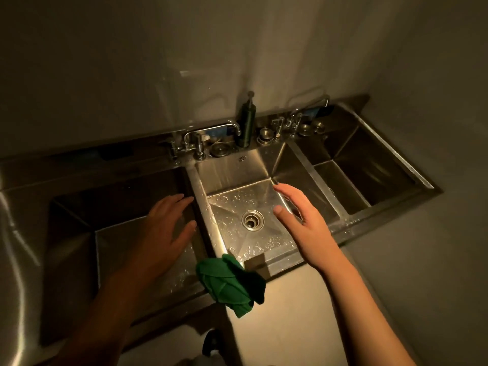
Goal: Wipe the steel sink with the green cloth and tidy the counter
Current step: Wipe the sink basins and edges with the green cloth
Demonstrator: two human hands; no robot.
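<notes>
Closest to me, I am seeing the green cloth (229, 283) lying bunched on the front rim of the steel sink (280, 262), right where the divider between the left and middle basins meets that rim, with one corner hanging over the front edge. Its long axis is running from upper left to lower right. Both hands are hovering beyond it, holding nothing: the left hand (163, 228) is spreading flat over the left basin, fingers straight and apart, and the right hand (303, 223) is opening over the wet middle basin beside the drain (252, 220). So the cloth is sitting back toward me, between the two wrists; I am judging the left hand slightly nearer. Further off, faucets (211, 130) and a soap dispenser (247, 125) are standing on the back ledge. I am making out no readable label or writing anywhere.
</notes>
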